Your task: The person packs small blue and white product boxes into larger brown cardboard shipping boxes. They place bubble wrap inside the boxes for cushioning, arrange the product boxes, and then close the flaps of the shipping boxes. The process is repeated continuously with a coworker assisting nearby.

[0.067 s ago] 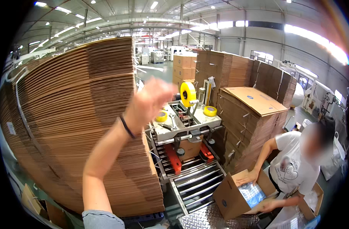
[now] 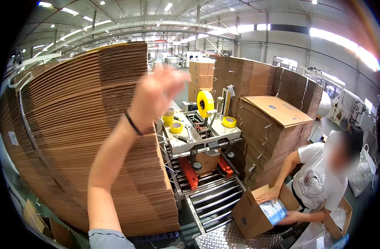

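Note:
My left hand (image 2: pixel 158 93), with a dark band at the wrist, is raised in front of the tall stack of flat cardboard (image 2: pixel 94 145) on the left. Blurred by motion, its fingers look loosely spread, and nothing shows in them. Beyond and below it stands a carton taping machine (image 2: pixel 202 133) with a large yellow tape roll (image 2: pixel 205 103) upright on top. Smaller yellow tape rolls (image 2: pixel 176 127) and a wrench (image 2: pixel 190 133) lie on its top plate. Under the machine sits a cardboard box (image 2: pixel 207 161) between red side guides (image 2: pixel 188 174). My right hand is out of view.
A roller conveyor (image 2: pixel 215 201) runs from the machine toward a diamond-plate metal surface (image 2: pixel 235 238). At right, a co-worker in a white shirt (image 2: pixel 312 174) has both hands at an open carton (image 2: pixel 250 213) holding blue-and-white packs (image 2: pixel 274 211). More flat cardboard (image 2: pixel 264 141) is stacked behind.
My left hand has moved slightly up and left, uncovering more tape rolls on the machine. The co-worker's nearer hand has come in against the pack in the carton.

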A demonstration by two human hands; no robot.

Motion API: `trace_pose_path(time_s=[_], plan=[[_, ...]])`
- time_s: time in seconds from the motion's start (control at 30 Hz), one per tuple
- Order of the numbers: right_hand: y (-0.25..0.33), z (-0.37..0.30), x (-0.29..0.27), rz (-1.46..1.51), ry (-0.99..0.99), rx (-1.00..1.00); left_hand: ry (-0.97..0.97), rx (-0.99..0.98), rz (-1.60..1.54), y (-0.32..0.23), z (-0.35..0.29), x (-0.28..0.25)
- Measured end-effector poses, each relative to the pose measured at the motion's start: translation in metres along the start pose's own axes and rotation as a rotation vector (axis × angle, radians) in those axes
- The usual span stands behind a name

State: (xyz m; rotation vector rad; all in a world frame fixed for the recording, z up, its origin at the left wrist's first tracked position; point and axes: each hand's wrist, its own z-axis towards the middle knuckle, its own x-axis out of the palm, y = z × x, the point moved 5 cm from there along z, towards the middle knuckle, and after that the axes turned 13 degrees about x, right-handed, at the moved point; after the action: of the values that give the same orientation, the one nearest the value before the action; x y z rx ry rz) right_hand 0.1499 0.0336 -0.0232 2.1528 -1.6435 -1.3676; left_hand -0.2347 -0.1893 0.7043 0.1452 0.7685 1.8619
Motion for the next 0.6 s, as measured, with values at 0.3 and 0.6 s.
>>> trace_pose_path(time_s=[0.3,0.6], plan=[[-0.016,-0.049,0.023,0.053,0.016,0.021,0.745,-0.256,0.039,0.146,0.036,-0.064],[0.011,-0.045,0.01,0.065,0.038,-0.056,0.568,-0.097,0.193,0.153,0.055,-0.071]])
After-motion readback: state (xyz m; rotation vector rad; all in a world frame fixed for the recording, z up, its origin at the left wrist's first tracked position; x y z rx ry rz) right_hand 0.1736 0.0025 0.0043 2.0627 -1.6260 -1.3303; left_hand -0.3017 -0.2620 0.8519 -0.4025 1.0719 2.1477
